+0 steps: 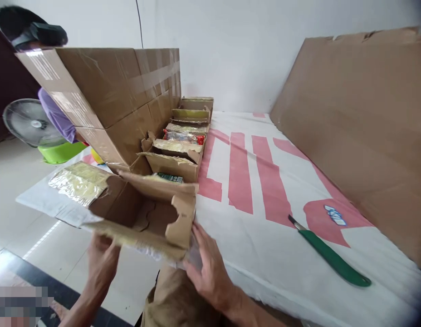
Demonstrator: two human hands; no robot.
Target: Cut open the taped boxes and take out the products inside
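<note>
Right hand (pixel 212 272), left hand (pixel 103 255) (box (pixel 145 238) between)

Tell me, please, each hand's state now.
Left hand: at the near side of the box, fingertips hidden; grip cannot be told.
Right hand: holding the box by its right corner.

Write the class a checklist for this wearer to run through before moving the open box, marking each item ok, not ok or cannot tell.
1. Right hand on the open box: ok, at its right end.
2. Left hand gripping firmly: cannot tell; it is at the near side, but the box hides its fingertips.
3. Knife out of both hands: ok, lying on the pink-and-white cover.
4. Blade covered: not ok, it is bare.
5. Right end wall intact: not ok, its edge is torn and jagged.
6. Underside sound: cannot tell, it is out of sight.
</note>
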